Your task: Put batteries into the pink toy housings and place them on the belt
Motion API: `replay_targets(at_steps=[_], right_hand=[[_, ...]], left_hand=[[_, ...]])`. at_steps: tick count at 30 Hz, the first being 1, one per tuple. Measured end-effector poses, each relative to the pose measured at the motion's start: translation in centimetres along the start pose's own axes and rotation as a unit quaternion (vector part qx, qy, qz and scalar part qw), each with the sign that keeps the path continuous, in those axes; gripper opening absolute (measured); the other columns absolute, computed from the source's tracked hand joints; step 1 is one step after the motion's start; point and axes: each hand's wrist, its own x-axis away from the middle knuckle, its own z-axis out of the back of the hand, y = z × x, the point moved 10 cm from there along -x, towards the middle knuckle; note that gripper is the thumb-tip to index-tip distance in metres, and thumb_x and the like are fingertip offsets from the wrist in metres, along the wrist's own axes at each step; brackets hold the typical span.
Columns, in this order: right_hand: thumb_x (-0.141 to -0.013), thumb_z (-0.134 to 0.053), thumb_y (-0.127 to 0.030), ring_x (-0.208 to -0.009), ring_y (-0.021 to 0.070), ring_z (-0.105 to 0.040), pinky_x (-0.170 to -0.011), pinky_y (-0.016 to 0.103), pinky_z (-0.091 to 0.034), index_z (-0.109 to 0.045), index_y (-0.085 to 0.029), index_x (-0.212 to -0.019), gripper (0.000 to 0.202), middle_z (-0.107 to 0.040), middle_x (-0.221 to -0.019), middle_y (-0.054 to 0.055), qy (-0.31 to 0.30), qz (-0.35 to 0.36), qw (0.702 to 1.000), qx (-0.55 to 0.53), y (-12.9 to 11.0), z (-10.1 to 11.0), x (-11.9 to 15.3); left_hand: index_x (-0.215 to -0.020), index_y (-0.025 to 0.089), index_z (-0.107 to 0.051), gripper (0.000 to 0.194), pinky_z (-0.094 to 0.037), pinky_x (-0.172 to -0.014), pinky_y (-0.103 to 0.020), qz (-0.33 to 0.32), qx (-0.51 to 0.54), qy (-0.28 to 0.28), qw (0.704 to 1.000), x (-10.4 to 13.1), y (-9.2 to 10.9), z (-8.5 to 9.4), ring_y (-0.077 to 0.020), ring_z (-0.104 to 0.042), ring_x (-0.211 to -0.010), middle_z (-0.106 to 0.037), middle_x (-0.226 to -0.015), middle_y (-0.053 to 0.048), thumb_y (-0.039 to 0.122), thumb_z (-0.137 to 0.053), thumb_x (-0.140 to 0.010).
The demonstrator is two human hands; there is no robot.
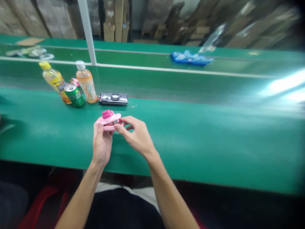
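Note:
Over the green table, a pink plastic object with a darker pink raised knob is held between both hands. Its upper and lower parts stand apart, with a gap showing between them. My left hand grips its left side from below, thumb in front. At its right edge, my right hand pinches the object between thumb and fingers. Just beyond lies a black and silver device, and a few tiny white bits rest to the right of it.
A yellow-capped bottle, a green can and a white-capped bottle stand at the back left. A blue tray with bagged items lies on the far belt. A white post rises behind the bottles.

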Motion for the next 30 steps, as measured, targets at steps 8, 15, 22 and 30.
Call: replay_targets(at_steps=[8, 15, 22, 30], right_hand=[[-0.097, -0.061, -0.037, -0.11, 0.0229, -0.067, -0.083, 0.034, -0.061, -0.076, -0.018, -0.097, 0.024, -0.066, -0.123, 0.014, 0.097, 0.042, 0.994, -0.007, 1.9, -1.4, 1.1], [-0.09, -0.069, -0.043, -0.11, 0.0227, -0.07, -0.087, 0.034, -0.061, -0.063, -0.02, -0.111, 0.032, -0.073, -0.115, 0.011, 0.138, -0.061, 0.98, -0.129, 5.0, -1.2, 1.2], [-0.084, -0.077, -0.044, -0.108, 0.0239, -0.072, -0.101, 0.039, -0.055, -0.07, -0.02, -0.098, 0.029, -0.077, -0.109, 0.007, -0.026, -0.135, 0.963, -0.232, 6.2, -3.8, 1.1], [-0.085, -0.074, -0.057, -0.094, 0.0272, -0.075, -0.086, 0.04, -0.062, -0.071, -0.022, -0.094, 0.036, -0.078, -0.1, 0.008, 0.002, -0.139, 0.987, -0.08, 6.9, 0.0, 4.7]], left_hand=[[-0.109, 0.018, -0.062, 0.037, -0.054, -0.088, -0.028, -0.019, -0.004, 0.106, 0.994, -1.2, -2.6, 1.6, -0.0155, -0.072, -0.09, -0.073, -0.101, -0.005, 0.053, -0.061, -0.099], [-0.124, 0.024, -0.054, 0.05, -0.056, -0.089, -0.03, -0.002, -0.057, 0.066, 0.996, -1.0, -3.0, 2.6, -0.0183, -0.07, -0.104, -0.068, -0.118, -0.007, 0.062, -0.065, -0.094], [-0.122, 0.026, -0.049, 0.054, -0.056, -0.093, -0.03, 0.033, -0.078, 0.062, 0.994, -0.2, -3.1, 4.6, -0.0176, -0.069, -0.107, -0.066, -0.117, -0.006, 0.068, -0.065, -0.091], [-0.142, 0.025, -0.038, 0.067, -0.054, -0.107, -0.046, 0.011, -0.258, -0.066, 0.964, 2.1, -3.3, 3.8, -0.0306, -0.06, -0.134, -0.055, -0.144, -0.02, 0.076, -0.039, -0.097]])
